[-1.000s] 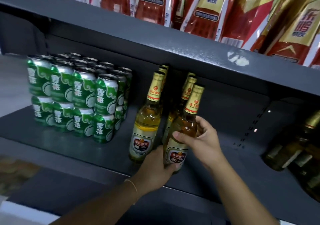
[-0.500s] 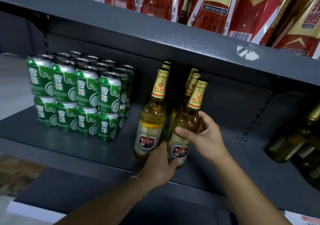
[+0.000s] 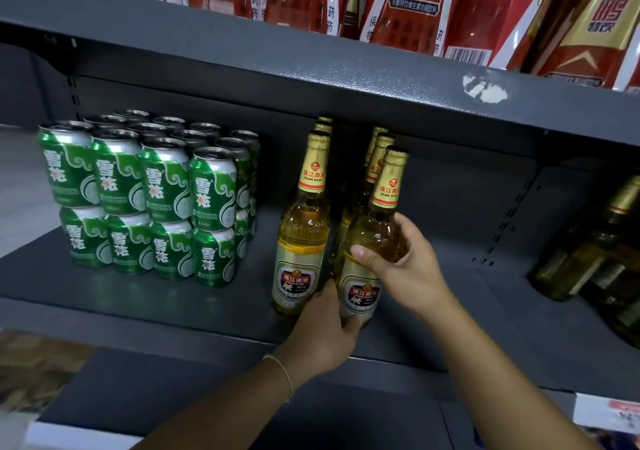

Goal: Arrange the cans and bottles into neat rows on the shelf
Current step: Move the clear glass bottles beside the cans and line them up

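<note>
A person's two hands hold a front bottle (image 3: 372, 241) of Pearl River beer on a grey metal shelf (image 3: 138, 297) in a shop aisle. The right hand (image 3: 408, 269), coming in from 5 o'clock, has thumb and fingers curled round the bottle's shoulder; the left hand (image 3: 325, 331), from 7 o'clock, has its fingers curled round the bottle's base, a thin bracelet (image 3: 282, 370) on the wrist. The bottle stands near the shelf's front edge at the centre of the view, just right of a second bottle (image 3: 303, 234); more gold-capped bottles (image 3: 377, 158) line up behind both, toward 12 o'clock. At 9 o'clock, green cans (image 3: 145, 200) sit in rows, stacked two high, apart from the bottles. At 3 o'clock, dark bottles (image 3: 595, 248) lean in shadow on the same shelf. The shelf's painted surface is speckled grey, with a slotted back panel (image 3: 502, 214). The upper shelf (image 3: 311, 68), chipped white at 1 o'clock, carries red and gold packages (image 3: 485, 9). Below, a lower shelf (image 3: 173, 394) of the same grey shows, with blurred items at its left and right ends.
</note>
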`<state>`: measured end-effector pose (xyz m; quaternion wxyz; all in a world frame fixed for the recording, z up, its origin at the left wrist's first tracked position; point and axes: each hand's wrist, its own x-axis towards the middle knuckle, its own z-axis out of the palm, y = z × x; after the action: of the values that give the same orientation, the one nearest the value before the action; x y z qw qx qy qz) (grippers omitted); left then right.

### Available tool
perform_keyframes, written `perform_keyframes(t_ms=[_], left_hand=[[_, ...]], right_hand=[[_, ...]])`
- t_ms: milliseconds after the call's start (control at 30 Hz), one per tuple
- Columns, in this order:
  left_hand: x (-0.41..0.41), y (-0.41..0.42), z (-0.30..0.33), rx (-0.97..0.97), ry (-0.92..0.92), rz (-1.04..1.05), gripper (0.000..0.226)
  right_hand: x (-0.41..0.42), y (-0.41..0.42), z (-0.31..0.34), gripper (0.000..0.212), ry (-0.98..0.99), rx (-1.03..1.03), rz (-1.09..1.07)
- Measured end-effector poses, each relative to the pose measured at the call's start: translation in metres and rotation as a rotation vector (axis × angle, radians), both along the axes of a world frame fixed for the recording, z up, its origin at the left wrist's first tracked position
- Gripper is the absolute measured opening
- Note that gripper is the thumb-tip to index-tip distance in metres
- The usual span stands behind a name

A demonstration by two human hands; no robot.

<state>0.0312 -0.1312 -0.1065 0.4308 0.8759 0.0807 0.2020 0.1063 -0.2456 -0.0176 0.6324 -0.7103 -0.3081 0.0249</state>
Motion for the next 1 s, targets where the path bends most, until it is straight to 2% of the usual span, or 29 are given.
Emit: perform_keyframes(t_ms=[267, 433, 567, 767, 1000], left_hand=[[-0.02, 0.005, 0.004, 0.077, 0.026, -0.075, 0.04], [-0.034, 0.002, 0.013, 0.116, 0.008, -0.12, 0.026], [-0.036, -0.008, 0.028, 0.069, -0.048, -0.179, 0.032], [-0.013, -0.046, 0.042, 0.062, -0.137, -0.273, 0.035], [0.053, -0.113, 0.054, 0.029, -0.21, -0.264, 0.033]], right_hand=[[-0.002, 0.002, -0.002, 0.057, -0.021, -0.021, -0.045], [-0.008, -0.003, -0.002, 0.075, -0.024, -0.022, -0.056], [-0.012, -0.014, -0.004, 0.083, -0.017, 0.002, -0.102], [-0.003, -0.067, 0.008, 0.044, -0.052, 0.048, -0.328], [0.037, -0.161, 0.015, 0.034, -0.097, 0.046, -0.502]])
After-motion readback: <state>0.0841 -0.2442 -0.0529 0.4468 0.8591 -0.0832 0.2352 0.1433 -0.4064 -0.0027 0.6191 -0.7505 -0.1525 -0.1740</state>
